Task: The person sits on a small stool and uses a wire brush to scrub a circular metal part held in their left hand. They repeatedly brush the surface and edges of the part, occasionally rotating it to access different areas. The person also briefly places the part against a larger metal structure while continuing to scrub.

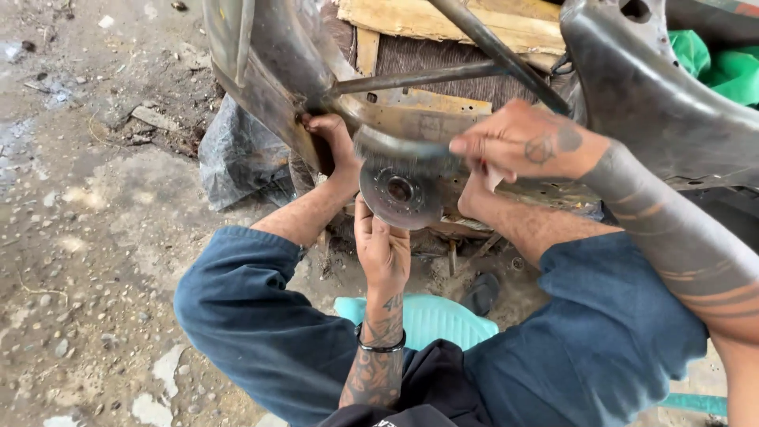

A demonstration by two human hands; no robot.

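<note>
A round, rusty metal disc (399, 191) with a centre hole sits against the rusted frame (269, 71) in front of me. My left hand (382, 249), on a tattooed forearm with a black wristband, reaches up and holds the disc's lower edge. Above and right of the disc, my right hand (522, 146) is closed around a blurred grey tool (399, 146) that lies across the top of the disc. I am squatting in blue trousers, with my bare left foot (336, 146) braced on the frame and my right foot (474, 198) beside the disc.
Thin steel bars (419, 77) and wooden planks (443, 20) lie behind the frame. A big curved metal part (656, 95) fills the upper right, with green cloth (723, 67) behind it. A turquoise stool (431, 316) is under me. A black plastic bag (237, 154) lies on the dirt at left.
</note>
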